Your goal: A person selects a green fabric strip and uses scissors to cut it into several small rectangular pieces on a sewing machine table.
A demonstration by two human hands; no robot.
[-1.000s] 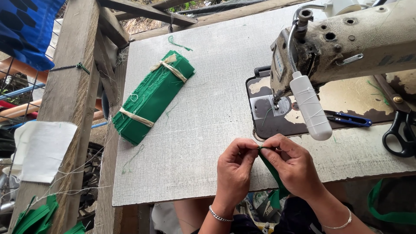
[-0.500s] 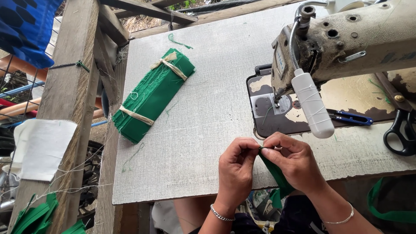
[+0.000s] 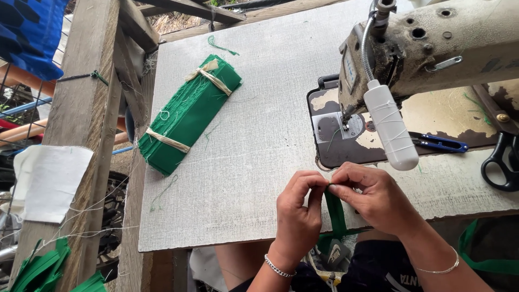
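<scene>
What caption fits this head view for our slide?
Both hands, left and right, pinch a green strip before a sewing machine.

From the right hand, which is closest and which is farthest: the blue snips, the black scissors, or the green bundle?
Measured from the right hand in the head view:
1. Blue snips, just up and to its right, by the sewing machine.
2. Black scissors, farther right at the table's edge.
3. Green bundle of tied fabric, far across on the left.
</scene>
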